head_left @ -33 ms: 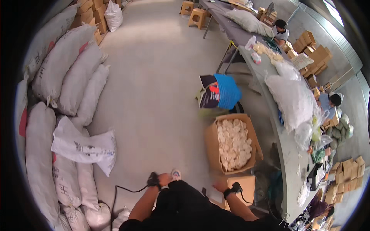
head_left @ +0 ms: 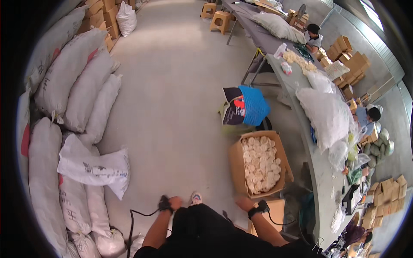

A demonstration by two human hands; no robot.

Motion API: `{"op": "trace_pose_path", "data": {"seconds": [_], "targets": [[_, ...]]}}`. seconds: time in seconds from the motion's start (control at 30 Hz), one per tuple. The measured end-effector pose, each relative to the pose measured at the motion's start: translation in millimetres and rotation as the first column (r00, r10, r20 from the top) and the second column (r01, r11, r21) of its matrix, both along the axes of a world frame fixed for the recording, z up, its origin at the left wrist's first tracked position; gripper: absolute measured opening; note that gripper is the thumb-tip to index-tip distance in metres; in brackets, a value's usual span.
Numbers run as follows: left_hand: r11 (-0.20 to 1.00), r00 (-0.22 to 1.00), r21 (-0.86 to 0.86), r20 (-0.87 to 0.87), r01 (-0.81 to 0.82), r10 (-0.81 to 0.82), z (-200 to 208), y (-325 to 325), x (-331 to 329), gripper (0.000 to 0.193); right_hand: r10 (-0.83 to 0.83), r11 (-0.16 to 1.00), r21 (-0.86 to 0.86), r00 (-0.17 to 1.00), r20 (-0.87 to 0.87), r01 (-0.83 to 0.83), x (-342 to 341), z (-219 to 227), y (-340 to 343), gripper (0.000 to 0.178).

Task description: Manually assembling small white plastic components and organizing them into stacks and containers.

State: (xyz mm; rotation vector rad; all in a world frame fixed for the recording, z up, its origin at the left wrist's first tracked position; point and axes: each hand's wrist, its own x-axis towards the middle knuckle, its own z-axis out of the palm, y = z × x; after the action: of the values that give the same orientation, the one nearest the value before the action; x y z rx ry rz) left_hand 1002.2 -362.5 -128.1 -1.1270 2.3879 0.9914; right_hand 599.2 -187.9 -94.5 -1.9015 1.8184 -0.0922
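Note:
My left hand (head_left: 175,203) hangs beside my body above the floor, holding nothing I can see, its fingers loosely apart. A dark strap with a black cable sits on that wrist. My right hand (head_left: 244,203) is empty too, fingers loosely stretched, nearest to the open cardboard box (head_left: 235,165). Pale, round, flat pieces (head_left: 260,162) fill that box, and their kind is too small to tell. A closed brown carton (head_left: 275,209) lies beside my right wrist, which also bears a dark strap and cable.
Large white stuffed sacks (head_left: 45,172) are piled along the left, one smaller sack (head_left: 92,165) across them. A blue-and-black bag (head_left: 254,105) stands beyond the box. Along the right runs a long table (head_left: 297,103) with plastic bags; people (head_left: 368,116) sit behind it. Stools (head_left: 220,21) stand far ahead.
My left hand has shifted a little outward to the left. The right hand has moved slightly forward and left, toward the open box. The box sits slightly lower in view.

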Motion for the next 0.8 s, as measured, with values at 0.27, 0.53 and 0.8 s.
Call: {"op": "trace_pose_path", "data": {"seconds": [0.27,0.53,0.8], "targets": [[0.138,0.362,0.397,0.569,-0.907,0.738,-26,-106,256,0.025,-0.499,0.866,0.186,0.807,0.314,0.463,-2,73,-272,0.024],[0.999,0.952,0.032,0.302,0.042,-0.05,-61,-382,204,0.023,-0.683,0.446,0.775,0.73,-0.029,0.448,-16,18,-323,0.025],[0.935,0.912,0.155,-0.216,-0.32,0.348,-3,-745,-144,0.027,-0.842,0.528,0.551,0.482,0.243,0.646,-53,23,-514,0.025]]}}
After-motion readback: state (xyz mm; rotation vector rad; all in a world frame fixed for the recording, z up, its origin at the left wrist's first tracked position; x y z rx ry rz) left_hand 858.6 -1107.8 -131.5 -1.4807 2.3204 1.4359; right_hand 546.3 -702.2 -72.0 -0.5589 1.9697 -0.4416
